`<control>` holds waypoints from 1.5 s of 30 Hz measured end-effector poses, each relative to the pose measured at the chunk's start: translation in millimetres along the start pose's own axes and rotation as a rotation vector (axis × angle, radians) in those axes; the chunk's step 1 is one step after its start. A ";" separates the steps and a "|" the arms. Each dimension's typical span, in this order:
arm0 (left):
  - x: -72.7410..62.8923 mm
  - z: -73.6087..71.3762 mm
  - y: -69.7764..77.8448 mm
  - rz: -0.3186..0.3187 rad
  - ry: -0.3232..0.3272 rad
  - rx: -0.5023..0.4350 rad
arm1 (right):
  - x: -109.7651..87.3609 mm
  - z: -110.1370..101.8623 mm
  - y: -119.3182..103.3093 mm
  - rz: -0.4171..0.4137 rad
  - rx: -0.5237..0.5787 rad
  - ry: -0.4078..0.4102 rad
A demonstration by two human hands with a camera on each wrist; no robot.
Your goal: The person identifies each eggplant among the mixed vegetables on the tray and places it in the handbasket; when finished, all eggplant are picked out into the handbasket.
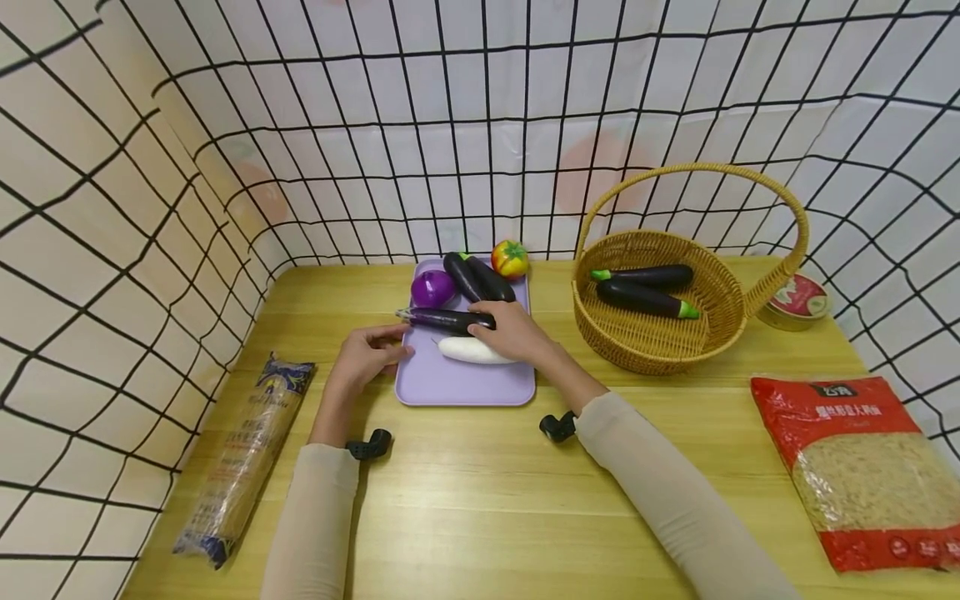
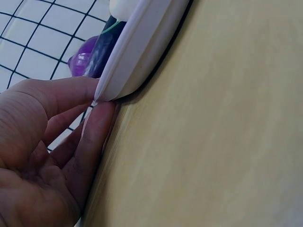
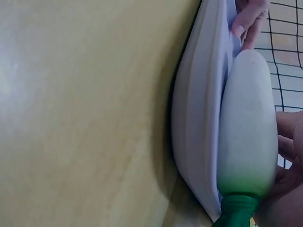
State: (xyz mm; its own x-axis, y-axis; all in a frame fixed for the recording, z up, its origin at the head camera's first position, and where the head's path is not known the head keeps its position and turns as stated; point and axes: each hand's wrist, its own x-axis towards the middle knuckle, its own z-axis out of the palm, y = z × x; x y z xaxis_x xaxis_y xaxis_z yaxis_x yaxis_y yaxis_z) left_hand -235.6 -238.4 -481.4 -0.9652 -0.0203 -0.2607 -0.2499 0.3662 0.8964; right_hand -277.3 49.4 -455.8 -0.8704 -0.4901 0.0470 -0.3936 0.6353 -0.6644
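A lilac tray [image 1: 465,387] lies on the table, its left rim pinched between the thumb and fingers of my left hand [image 1: 365,357]. On it, my right hand [image 1: 510,332] grips the right end of a long dark eggplant [image 1: 442,320], whose stem end points left. Just in front lies a white radish [image 1: 468,350]; the right wrist view shows the green top of this radish [image 3: 248,127] beside my right hand [image 3: 286,165]. Behind are a purple onion [image 1: 432,289] and two more dark eggplants [image 1: 463,277]. A red-yellow tomato [image 1: 510,259] sits at the back right corner.
Right of the tray stands a handled wicker basket [image 1: 660,360] with two eggplants [image 1: 637,297] inside. A round tin [image 1: 798,300] is behind it. A red noodle bag [image 1: 862,467] lies far right, a long noodle packet [image 1: 247,458] far left. Black wire grid [image 1: 487,125] encloses the table.
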 end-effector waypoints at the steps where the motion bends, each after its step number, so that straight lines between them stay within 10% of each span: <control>1: 0.1 0.1 -0.1 -0.001 0.000 -0.001 | -0.6 -0.7 -0.7 0.001 -0.004 0.000; 16: -27.9 0.6 38.1 -0.010 -0.047 0.018 | -21.8 -26.2 -7.4 0.033 -0.009 0.051; 32: 0.5 3.1 -0.5 0.049 -0.002 0.044 | -94.6 -91.0 21.0 -0.032 0.047 0.241; 45: -0.3 1.0 1.6 0.072 -0.015 0.112 | -154.2 -143.7 67.1 0.169 0.013 0.264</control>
State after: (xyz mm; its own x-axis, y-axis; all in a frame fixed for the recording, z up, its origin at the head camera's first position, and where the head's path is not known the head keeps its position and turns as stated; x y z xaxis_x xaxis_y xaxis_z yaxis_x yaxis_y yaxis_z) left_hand -235.7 -237.0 -480.3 -0.9789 0.0237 -0.2029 -0.1685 0.4682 0.8674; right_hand -212.0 253.4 -400.4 -0.9706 -0.2052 0.1260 -0.2345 0.6862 -0.6886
